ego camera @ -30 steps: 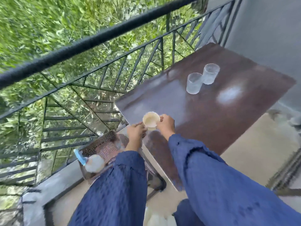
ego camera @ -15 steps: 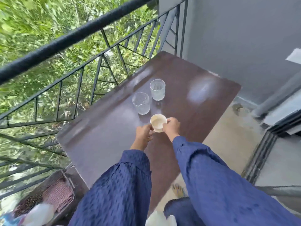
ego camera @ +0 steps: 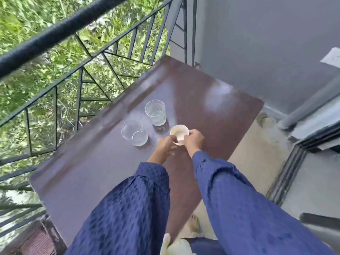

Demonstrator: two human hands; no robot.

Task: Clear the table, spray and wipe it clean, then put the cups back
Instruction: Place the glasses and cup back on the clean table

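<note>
**Two hands hold a small cream cup beside two glasses on a balcony worktop**

A smooth, dark brown rectangular worktop (ego camera: 92,172) with a faint sheen stands against a black metal railing (ego camera: 55,34) of angled bars, with blurred green leaves beyond. A matte grey wall (ego camera: 257,43) rises at the far right.

The cream cup (ego camera: 179,133) is small, round and opaque. The right hand (ego camera: 194,139) pinches its right rim between thumb and fingers. The left hand (ego camera: 164,147) curls its fingers against the cup's left side, though blur hides the exact contact. Whether the base touches the worktop cannot be told. Both arms wear loose, deep blue sleeves (ego camera: 128,208) with a woven speckle.

The far glass (ego camera: 156,112) and the near glass (ego camera: 134,135) are clear, round tumblers standing upright.

A second ago the cup was at the worktop's near edge, well apart from the glasses. Now it is just beside them, to their right.

Count: one cream cup, two glasses, two hands, one worktop.
</note>
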